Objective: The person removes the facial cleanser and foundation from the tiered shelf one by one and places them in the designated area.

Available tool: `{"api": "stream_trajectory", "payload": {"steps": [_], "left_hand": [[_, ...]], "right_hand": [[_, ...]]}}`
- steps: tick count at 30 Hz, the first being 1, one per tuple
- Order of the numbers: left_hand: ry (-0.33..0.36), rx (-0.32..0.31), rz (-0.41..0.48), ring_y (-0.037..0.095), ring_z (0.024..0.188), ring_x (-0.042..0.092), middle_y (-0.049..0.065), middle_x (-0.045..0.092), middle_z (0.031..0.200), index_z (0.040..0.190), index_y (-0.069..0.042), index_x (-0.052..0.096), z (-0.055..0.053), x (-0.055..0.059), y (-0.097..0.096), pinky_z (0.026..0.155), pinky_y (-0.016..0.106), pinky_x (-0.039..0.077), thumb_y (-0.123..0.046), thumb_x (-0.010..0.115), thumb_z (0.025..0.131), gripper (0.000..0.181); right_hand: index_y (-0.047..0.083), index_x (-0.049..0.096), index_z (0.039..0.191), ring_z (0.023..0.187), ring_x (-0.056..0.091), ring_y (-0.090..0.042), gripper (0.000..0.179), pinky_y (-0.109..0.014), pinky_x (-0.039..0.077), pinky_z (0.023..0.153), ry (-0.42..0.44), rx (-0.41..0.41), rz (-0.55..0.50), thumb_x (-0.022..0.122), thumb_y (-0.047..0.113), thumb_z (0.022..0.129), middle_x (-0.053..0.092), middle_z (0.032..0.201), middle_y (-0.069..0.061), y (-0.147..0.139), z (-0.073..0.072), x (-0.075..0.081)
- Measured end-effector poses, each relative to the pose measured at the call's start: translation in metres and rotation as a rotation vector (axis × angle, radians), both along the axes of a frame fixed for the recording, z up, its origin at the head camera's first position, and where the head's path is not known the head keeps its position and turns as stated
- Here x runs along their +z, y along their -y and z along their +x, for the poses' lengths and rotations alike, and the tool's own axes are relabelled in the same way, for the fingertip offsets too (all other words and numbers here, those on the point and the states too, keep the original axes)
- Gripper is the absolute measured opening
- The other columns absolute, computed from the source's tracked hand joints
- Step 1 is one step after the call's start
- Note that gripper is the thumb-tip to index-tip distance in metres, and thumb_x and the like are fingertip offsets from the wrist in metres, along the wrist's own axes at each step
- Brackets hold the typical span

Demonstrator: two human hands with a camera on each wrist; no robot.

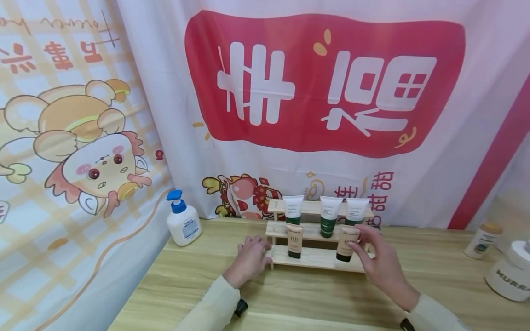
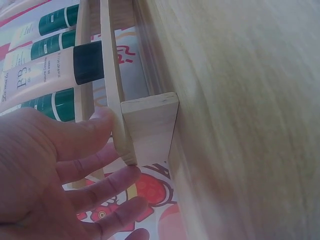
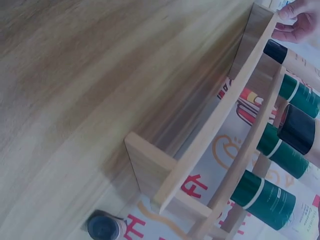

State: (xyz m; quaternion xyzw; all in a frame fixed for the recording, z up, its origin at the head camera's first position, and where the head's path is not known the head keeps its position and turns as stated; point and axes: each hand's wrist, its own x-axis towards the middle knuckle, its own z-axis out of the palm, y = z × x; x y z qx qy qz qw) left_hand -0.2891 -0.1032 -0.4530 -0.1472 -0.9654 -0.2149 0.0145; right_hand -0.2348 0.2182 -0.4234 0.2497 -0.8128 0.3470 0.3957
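A three-tier wooden display rack (image 1: 314, 261) stands against the curtain. Three white tubes with green caps, among them a middle one (image 1: 331, 216), stand cap-down on its middle shelf. A beige tube (image 1: 294, 241) with a black cap is on the left of the lowest shelf. My right hand (image 1: 378, 262) pinches a second beige tube (image 1: 345, 241) between thumb and fingers, near the right end; in the right wrist view its black cap (image 3: 297, 130) appears apart from the lowest shelf. At the rack's left end, my left hand (image 2: 55, 155) touches the lowest shelf, fingers loosely spread.
Left of the rack stands a white pump bottle (image 1: 184, 225) with a blue top. On the right are a white bottle (image 1: 480, 241) with a tan cap and a white container (image 1: 509, 276) with dark lettering. A printed curtain (image 1: 314, 170) hangs behind the wooden table (image 1: 298, 294).
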Motion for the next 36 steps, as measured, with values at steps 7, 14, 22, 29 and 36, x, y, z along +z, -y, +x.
{"api": "stream_trajectory", "payload": {"steps": [7, 14, 22, 29, 36], "left_hand": [[-0.001, -0.003, 0.006, 0.024, 0.104, 0.043, 0.003, 0.056, 0.116, 0.108, -0.015, 0.066, 0.0, 0.0, -0.001, 0.081, 0.042, 0.031, -0.023, 0.075, 0.081, 0.03], [-0.008, -0.005, 0.001, 0.024, 0.104, 0.043, 0.003, 0.056, 0.117, 0.109, -0.015, 0.066, 0.0, 0.0, 0.0, 0.081, 0.042, 0.032, -0.023, 0.075, 0.081, 0.03], [-0.012, -0.008, 0.003, 0.024, 0.103, 0.043, 0.003, 0.056, 0.116, 0.108, -0.014, 0.066, -0.001, 0.0, 0.0, 0.08, 0.042, 0.032, -0.023, 0.075, 0.081, 0.03], [-0.03, -0.016, 0.003, 0.024, 0.102, 0.043, 0.003, 0.056, 0.116, 0.108, -0.014, 0.066, 0.0, -0.002, 0.001, 0.08, 0.042, 0.031, -0.023, 0.075, 0.08, 0.031], [-0.027, -0.009, -0.006, 0.022, 0.102, 0.043, 0.002, 0.056, 0.115, 0.109, -0.015, 0.066, -0.001, -0.003, 0.0, 0.08, 0.04, 0.031, -0.025, 0.075, 0.081, 0.031]], "right_hand": [[0.003, 0.053, 0.122, 0.072, 0.057, -0.008, 0.061, -0.018, 0.038, 0.053, -0.01, -0.03, 0.015, 0.078, -0.011, 0.068, 0.062, 0.085, 0.002, -0.007, 0.003, 0.006], [0.005, 0.052, 0.125, 0.074, 0.056, -0.009, 0.063, -0.015, 0.041, 0.048, -0.007, -0.058, 0.036, 0.076, -0.011, 0.069, 0.062, 0.085, 0.001, -0.017, 0.007, 0.012], [0.003, 0.054, 0.125, 0.078, 0.057, -0.009, 0.062, -0.014, 0.043, 0.072, -0.014, -0.129, 0.058, 0.077, -0.01, 0.069, 0.064, 0.091, -0.003, -0.035, 0.007, 0.014], [0.001, 0.056, 0.123, 0.076, 0.057, -0.01, 0.062, -0.012, 0.041, 0.075, -0.046, -0.16, 0.057, 0.077, -0.013, 0.067, 0.064, 0.087, -0.005, -0.056, -0.001, 0.013], [0.002, 0.054, 0.126, 0.074, 0.055, -0.013, 0.061, -0.013, 0.041, 0.07, -0.003, -0.23, 0.079, 0.075, -0.012, 0.071, 0.062, 0.086, -0.005, -0.08, -0.015, 0.007]]}}
